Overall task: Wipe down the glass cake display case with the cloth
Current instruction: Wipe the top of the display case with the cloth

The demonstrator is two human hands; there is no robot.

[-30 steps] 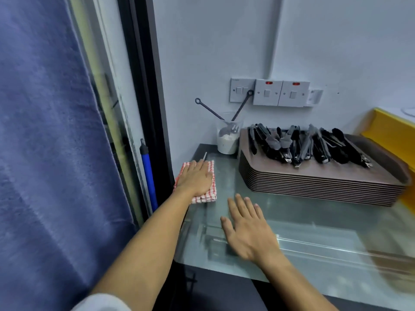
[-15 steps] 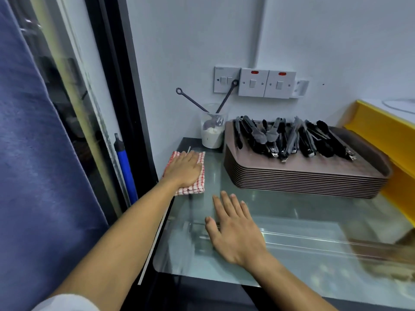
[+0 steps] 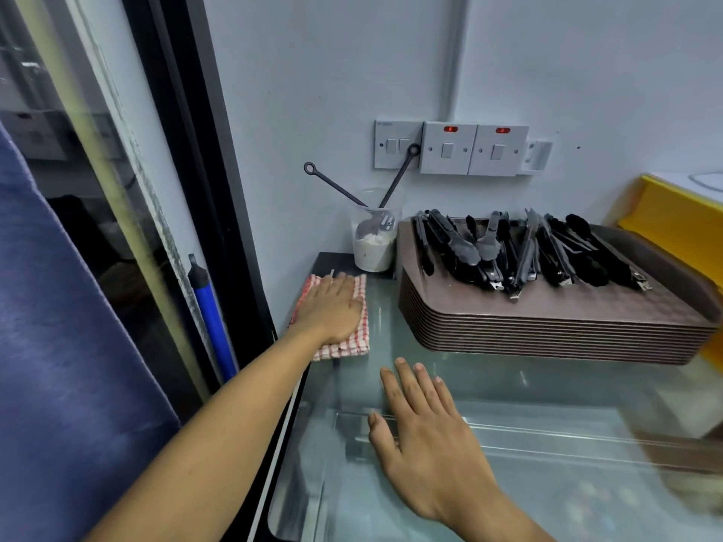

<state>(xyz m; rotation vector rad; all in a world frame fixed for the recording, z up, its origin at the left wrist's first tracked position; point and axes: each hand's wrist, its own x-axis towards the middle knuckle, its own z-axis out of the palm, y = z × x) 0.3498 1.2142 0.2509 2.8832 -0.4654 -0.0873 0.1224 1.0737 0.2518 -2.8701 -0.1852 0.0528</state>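
Note:
The glass top of the cake display case point(image 3: 547, 389) spreads across the lower right of the head view. A folded red-and-white checked cloth point(image 3: 350, 346) lies on its far left corner. My left hand point(image 3: 332, 307) presses flat on the cloth with straight fingers and covers most of it. Nearer to me, my right hand point(image 3: 426, 440) rests palm down on the bare glass, fingers spread and holding nothing.
A stack of brown trays point(image 3: 547, 326) carrying several black tongs point(image 3: 520, 248) stands on the glass at the back right. A plastic cup with utensils point(image 3: 373, 236) sits by the wall under the switches point(image 3: 450, 148). A blue-handled pole point(image 3: 211, 318) leans at the left, and a yellow ledge point(image 3: 680, 217) is at the right.
My left hand has stayed pressed on the cloth in the far left corner. The right hand keeps its place on the glass. The view has shifted slightly.

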